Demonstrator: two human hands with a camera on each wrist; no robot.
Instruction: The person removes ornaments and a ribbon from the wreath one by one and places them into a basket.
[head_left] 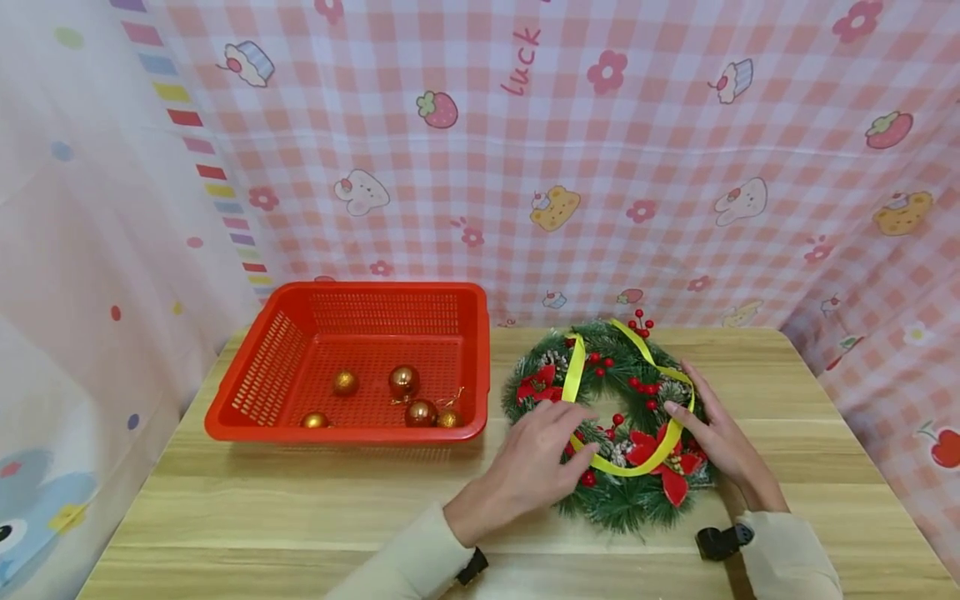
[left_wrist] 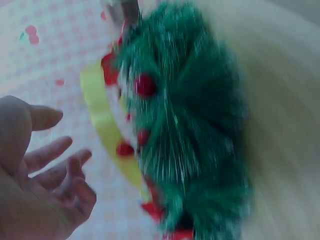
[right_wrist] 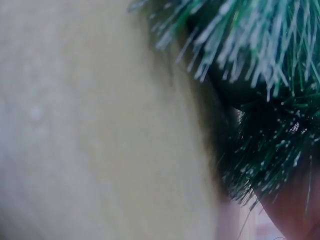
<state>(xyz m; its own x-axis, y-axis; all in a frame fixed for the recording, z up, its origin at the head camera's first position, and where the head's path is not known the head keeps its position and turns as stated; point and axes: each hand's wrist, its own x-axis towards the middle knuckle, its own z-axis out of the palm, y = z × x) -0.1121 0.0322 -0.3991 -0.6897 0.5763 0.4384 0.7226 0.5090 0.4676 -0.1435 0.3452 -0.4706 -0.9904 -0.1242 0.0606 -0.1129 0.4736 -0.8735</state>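
A green Christmas wreath [head_left: 626, 506] with red berries, pine cones and red poinsettias [head_left: 673, 482] lies on the table. Across its top runs a loose yellow ribbon [head_left: 573, 371] in a wide curve. My right hand [head_left: 722, 437] holds the wreath's right side, thumb on top near the ribbon and fingers along the outer edge. Over the left front of the wreath hovers my left hand [head_left: 531, 458], its fingers loosely bent. In the left wrist view that hand [left_wrist: 45, 195] is apart from the ribbon [left_wrist: 107, 122]. Most right fingers are hidden in the right wrist view.
Left of the wreath stands a red plastic basket [head_left: 347, 433]. Inside it are several golden baubles [head_left: 404, 381]. A checked pink curtain [head_left: 480, 167] hangs behind the wooden table [head_left: 300, 517].
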